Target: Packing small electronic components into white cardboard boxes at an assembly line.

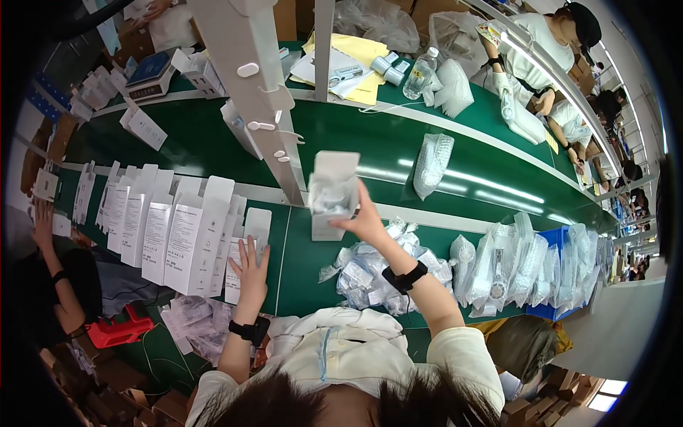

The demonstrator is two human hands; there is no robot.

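Note:
My right hand point(366, 217) grips an open white carton point(327, 226) by its side, held up over the green bench with its flap raised. Something clear and crumpled, like plastic wrap, shows inside it. My left hand point(250, 274) has its fingers spread against the nearest box point(233, 285) at the end of a row of upright white cartons point(186, 242) with open flaps. Below my right forearm lies a heap of small clear plastic packets point(363, 274); their contents are hard to make out.
Bubble-wrapped items point(491, 267) stand in and beside a blue bin point(558, 242) at right. A bubble-wrapped parcel point(433, 165) lies on the green belt. A grey post point(249, 85) rises ahead. A co-worker's hand point(43, 219) is at far left; other people work at upper right.

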